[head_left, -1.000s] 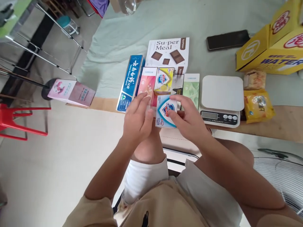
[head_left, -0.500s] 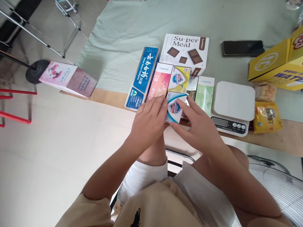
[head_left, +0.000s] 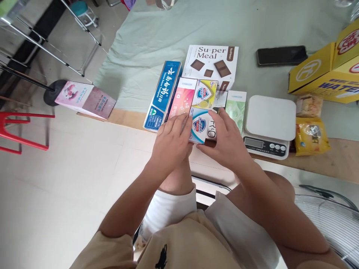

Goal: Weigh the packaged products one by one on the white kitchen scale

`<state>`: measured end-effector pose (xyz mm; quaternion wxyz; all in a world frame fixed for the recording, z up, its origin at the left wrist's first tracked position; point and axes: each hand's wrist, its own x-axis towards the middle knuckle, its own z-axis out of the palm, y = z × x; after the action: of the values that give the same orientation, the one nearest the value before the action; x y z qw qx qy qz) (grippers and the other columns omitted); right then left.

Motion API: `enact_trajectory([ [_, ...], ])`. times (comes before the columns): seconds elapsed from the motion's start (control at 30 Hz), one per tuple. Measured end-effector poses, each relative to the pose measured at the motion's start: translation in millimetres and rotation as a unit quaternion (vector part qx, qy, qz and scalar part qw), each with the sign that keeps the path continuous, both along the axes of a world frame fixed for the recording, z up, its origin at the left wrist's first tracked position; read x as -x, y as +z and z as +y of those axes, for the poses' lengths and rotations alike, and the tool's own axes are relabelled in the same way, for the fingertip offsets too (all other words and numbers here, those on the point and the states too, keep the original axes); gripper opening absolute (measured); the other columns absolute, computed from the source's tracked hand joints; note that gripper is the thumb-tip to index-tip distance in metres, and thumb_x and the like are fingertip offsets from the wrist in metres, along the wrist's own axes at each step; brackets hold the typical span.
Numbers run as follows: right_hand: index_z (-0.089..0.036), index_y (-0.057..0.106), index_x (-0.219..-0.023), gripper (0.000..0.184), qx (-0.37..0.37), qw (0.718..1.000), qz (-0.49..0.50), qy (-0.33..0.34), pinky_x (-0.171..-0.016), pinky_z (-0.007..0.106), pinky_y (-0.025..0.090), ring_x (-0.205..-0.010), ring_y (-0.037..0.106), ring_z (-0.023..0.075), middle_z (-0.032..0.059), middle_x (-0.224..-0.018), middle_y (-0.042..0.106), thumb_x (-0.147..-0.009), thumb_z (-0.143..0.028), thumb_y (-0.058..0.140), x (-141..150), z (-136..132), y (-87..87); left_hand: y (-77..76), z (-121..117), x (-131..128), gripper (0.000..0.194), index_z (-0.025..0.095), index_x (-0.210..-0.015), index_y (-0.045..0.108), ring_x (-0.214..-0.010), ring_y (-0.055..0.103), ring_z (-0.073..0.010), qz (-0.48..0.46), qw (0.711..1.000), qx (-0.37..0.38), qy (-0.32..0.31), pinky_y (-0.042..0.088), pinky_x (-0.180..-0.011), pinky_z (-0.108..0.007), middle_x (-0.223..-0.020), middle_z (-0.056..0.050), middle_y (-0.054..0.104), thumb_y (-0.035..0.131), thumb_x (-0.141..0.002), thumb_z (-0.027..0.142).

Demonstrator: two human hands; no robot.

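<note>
Both my hands hold a white-and-blue soap box [head_left: 199, 125] at the table's near edge. My left hand [head_left: 173, 141] grips its left side, fingers curled over the edge. My right hand [head_left: 226, 140] holds its right side, fingers lying across a white box under it. The soap box sits in a row of packages: a blue toothpaste box [head_left: 163, 95], a pink box [head_left: 182, 99], a yellow soap box [head_left: 204, 93] and a pale green box [head_left: 236, 108]. Behind the row lies a white Su-per Meal box [head_left: 211, 63].
A white kitchen scale [head_left: 268, 123] stands right of the row, with yellow snack packets [head_left: 310, 135] beside it. Yellow cartons [head_left: 328, 71] and a black phone [head_left: 281, 55] lie further back. A pink booklet [head_left: 85, 100] overhangs the table's left corner. A fan grille [head_left: 333, 220] is at lower right.
The white-and-blue soap box went from held up in front of the row to lying down in the row below the yellow soap box. Both hands stayed on it.
</note>
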<state>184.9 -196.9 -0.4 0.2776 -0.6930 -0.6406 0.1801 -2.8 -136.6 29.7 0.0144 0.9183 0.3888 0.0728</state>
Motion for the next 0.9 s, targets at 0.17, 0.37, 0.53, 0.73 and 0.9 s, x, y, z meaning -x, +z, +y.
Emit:
enact_trajectory([
  [0.17,-0.027,0.034,-0.161,0.092,0.003,0.998,0.031,0.046,-0.120,0.069,0.040,-0.156,0.043,0.0445,0.0165,-0.163,0.052,-0.081,-0.049,0.074,-4,8,-0.5,-3.3,1,0,0.061,0.015,-0.155,0.051,-0.142,0.057,-0.0392,-0.009,1.000,-0.005,0.002,0.050,-0.113,-0.051,-0.156,-0.022,0.059,0.064,-0.099,0.033],
  [0.37,-0.029,0.035,-0.162,0.094,0.008,0.998,0.044,0.042,-0.123,0.071,0.036,-0.155,0.044,0.0444,0.0141,-0.165,0.050,-0.079,-0.048,0.076,-5,9,1.5,-2.1,3,-1,0.063,0.014,-0.155,0.050,-0.143,0.055,-0.0409,-0.010,1.000,0.021,0.011,0.050,-0.114,-0.055,-0.158,-0.024,0.056,0.062,-0.097,0.035],
  [0.53,-0.028,0.046,-0.154,0.073,-0.080,0.992,0.094,0.005,-0.122,0.064,0.042,-0.147,0.053,0.0394,0.0132,-0.158,0.057,-0.089,-0.056,0.066,-31,-12,25.6,11.0,-7,1,0.072,0.020,-0.153,0.048,-0.150,0.051,-0.0398,-0.102,0.994,0.003,-0.034,0.041,-0.124,-0.060,-0.156,-0.019,0.058,0.067,-0.088,0.043],
  [0.73,-0.028,0.063,-0.117,0.031,-0.311,0.905,0.104,-0.270,-0.103,0.055,0.055,-0.111,0.070,0.0311,0.0109,-0.112,0.069,-0.099,-0.046,0.047,-118,-60,14.2,14.4,-58,-53,0.038,0.024,-0.129,0.061,-0.126,0.069,-0.0287,-0.304,0.941,0.057,-0.138,0.059,-0.109,-0.048,-0.128,-0.013,0.073,0.054,-0.094,0.037],
  [0.9,-0.019,0.061,-0.113,0.030,-0.242,0.880,0.086,-0.398,-0.097,0.054,0.053,-0.107,0.068,0.0327,0.0210,-0.114,0.068,-0.096,-0.038,0.045,-198,-103,-35.4,2.0,-93,-159,0.039,0.016,-0.129,0.063,-0.128,0.067,-0.0261,-0.251,0.925,0.250,-0.139,0.057,-0.111,-0.042,-0.134,-0.016,0.071,0.049,-0.099,0.038],
])
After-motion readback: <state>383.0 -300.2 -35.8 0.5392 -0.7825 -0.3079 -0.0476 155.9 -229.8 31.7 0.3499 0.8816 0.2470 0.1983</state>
